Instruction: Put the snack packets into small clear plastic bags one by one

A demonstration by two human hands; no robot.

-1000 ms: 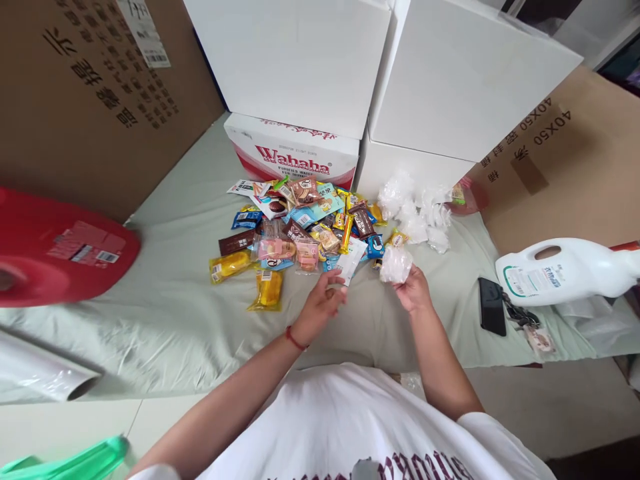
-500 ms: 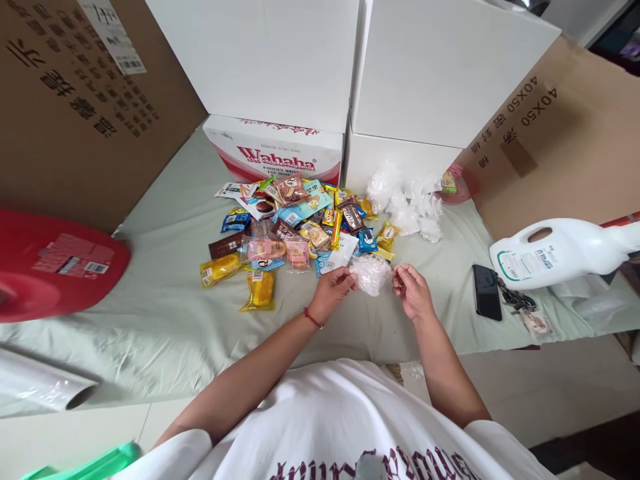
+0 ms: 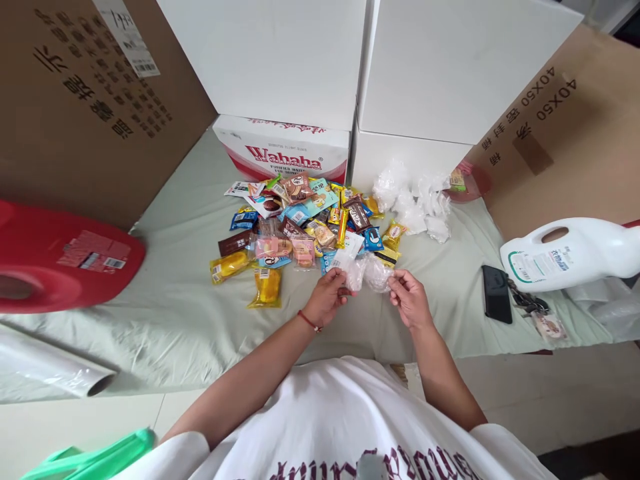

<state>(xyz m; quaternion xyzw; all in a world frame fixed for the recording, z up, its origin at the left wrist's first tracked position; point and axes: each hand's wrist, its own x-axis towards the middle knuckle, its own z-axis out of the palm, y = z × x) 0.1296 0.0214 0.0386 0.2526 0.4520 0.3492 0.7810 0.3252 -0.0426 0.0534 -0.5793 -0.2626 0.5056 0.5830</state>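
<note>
Single head-worn view, looking forward and down: left hand and right hand close, mid-frame; white boxes fill the top edge.

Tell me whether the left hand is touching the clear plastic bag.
Touching. The head view shows the left hand pinching the clear plastic bag at its left end, with no gap; the right hand holds the other end.
</note>
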